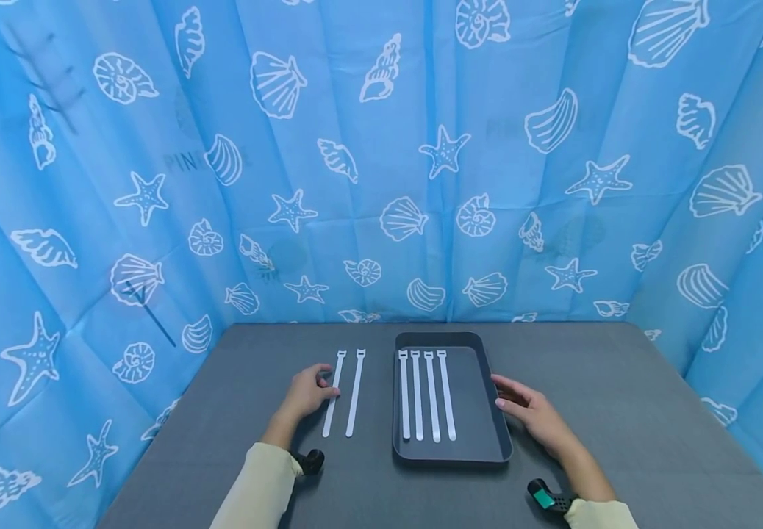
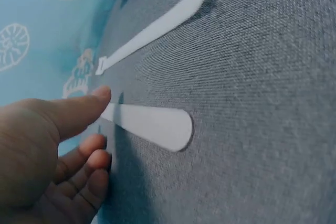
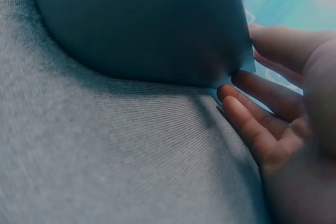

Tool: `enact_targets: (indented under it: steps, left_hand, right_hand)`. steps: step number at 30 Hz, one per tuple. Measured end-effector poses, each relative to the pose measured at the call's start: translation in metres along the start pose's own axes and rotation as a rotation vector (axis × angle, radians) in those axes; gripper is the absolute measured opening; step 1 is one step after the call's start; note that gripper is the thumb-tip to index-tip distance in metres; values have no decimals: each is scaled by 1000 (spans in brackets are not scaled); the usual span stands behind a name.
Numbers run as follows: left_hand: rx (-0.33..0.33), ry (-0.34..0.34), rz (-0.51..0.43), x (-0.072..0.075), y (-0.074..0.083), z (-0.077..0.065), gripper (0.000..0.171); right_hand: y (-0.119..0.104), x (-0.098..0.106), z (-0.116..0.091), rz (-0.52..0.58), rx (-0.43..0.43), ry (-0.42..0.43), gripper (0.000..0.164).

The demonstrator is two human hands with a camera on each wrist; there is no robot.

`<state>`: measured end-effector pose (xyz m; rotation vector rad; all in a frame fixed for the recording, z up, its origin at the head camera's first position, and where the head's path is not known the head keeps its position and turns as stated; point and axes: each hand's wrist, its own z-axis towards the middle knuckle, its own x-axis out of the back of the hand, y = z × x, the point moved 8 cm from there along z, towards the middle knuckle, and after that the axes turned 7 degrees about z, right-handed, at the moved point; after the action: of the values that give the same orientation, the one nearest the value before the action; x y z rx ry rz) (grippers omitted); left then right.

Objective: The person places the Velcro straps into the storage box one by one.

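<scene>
Two white cable straps lie side by side on the grey table, each with a square slotted head at the far end and a rounded tail. My left hand (image 1: 309, 393) is at the left strap (image 1: 331, 408), thumb across it and the other fingers loosely bent at its left; the strap lies flat. The right strap (image 1: 356, 397) lies apart from the hand. Several more straps (image 1: 431, 397) lie lengthwise in a dark grey tray (image 1: 497, 433). My right hand (image 1: 532, 413) touches the tray's right wall with its fingertips; in the right wrist view the fingers (image 3: 268, 90) are only slightly bent.
The grey cloth-covered table (image 1: 256, 353) ends at the back against a blue curtain (image 1: 355, 169) with white shell prints. The tray's raised wall surrounds its straps. Dark wrist bands (image 1: 314, 461) are worn on both arms.
</scene>
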<state>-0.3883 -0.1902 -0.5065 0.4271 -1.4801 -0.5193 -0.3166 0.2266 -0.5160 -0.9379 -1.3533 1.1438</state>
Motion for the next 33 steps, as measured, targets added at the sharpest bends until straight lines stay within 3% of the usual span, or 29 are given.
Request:
enact_targets:
  steps: [7,14,25,33]
  left_hand:
    - [110,58,98,8,5,2,47]
    - [199,68,102,9,5,0,43]
    - [232,79,83,14,1,-3,38]
    - [249,79,145,20,-3,-5,16]
  right_hand:
    - [-1,-1,-2,-6,-8,1,54]
    - [-7,-3,-5,-49,19,2,53]
    - [-4,-1,-5,-41,35,16,52]
    - [-10,-3,-8,-21,44,14,51]
